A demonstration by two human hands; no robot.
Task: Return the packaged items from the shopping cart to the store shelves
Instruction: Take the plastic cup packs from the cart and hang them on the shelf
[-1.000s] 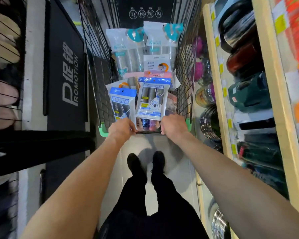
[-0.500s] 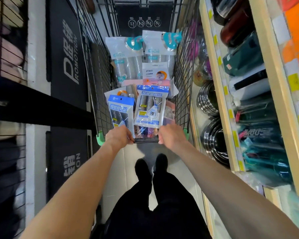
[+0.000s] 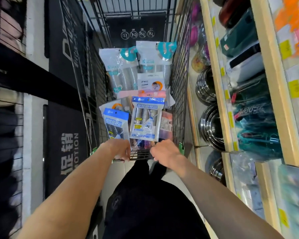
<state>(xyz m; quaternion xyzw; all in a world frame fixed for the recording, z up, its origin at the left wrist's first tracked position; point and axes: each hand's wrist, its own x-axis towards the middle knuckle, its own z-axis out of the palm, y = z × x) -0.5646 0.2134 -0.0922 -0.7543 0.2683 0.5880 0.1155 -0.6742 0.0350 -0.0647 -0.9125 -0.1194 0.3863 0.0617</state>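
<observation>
Landmark: shopping cart (image 3: 178,94), black wire, in the aisle ahead of the person.
Left of cart: black promotion panels (image 3: 66,145) and wire racks, blurred.
Left hand (image 3: 118,149): at the cart's near left end, fingers curled over the handle bar (image 3: 140,155); grip suits steering, no package held.
Inside cart, near end: 2 blue-topped packets (image 3: 146,119), upright against the handle end, labels facing the person, probably for quick reading.
Inside cart, far end: 2 tall clear bags with teal tops (image 3: 154,56), leaning on the far wall; a white carded pack (image 3: 151,82) lies between.
Right hand (image 3: 164,150): at the cart's near right end, fingers wrapped on the bar, nothing else held.
Right of cart: wooden store shelves (image 3: 214,87), just beside; steel bowls (image 3: 209,128) on them.
</observation>
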